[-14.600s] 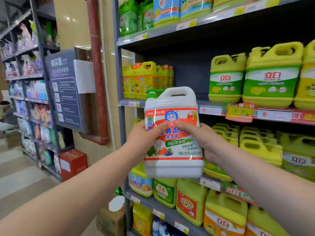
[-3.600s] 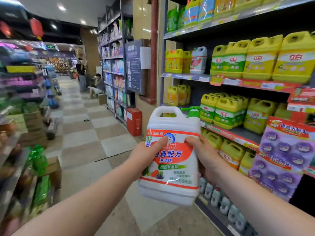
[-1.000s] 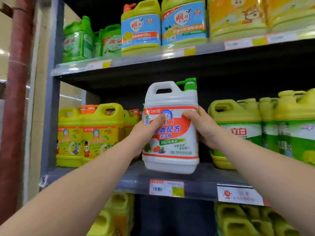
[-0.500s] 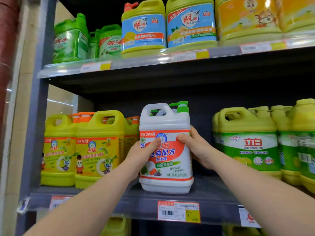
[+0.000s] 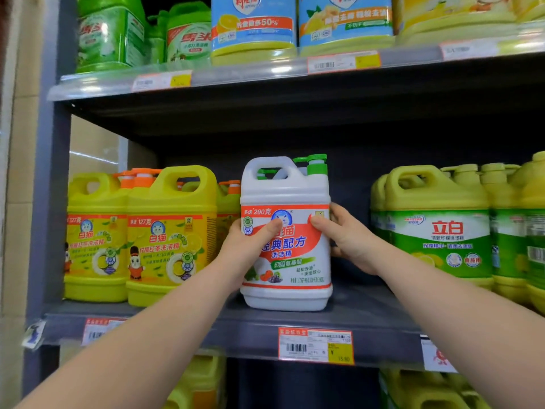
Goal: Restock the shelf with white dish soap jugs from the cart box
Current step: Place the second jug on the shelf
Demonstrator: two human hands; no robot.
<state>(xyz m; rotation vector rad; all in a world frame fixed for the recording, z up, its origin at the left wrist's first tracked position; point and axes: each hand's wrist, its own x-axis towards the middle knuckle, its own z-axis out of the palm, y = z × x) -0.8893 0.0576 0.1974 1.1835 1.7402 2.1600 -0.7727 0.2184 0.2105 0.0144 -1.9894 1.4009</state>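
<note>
White jug [image 5: 285, 193] upright on the middle shelf [image 5: 371, 315], in the gap between the yellow jugs [image 5: 172, 231] and the green-labelled jugs [image 5: 439, 231]. The left hand [image 5: 250, 250] and right hand [image 5: 351, 246] each clasp one side, thumbs on the label. Best practice: slide it straight back, label outward, base flat, before letting go.

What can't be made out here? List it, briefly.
Head view throughout.
- Behind the white jug: it hides the row; only a green pump shows through its handle.
- Price tag print: too small, blurred.
- Top-shelf jugs: cut off by the upper edge.
- Left hand fingers: behind the jug; only the thumb shows.
</note>
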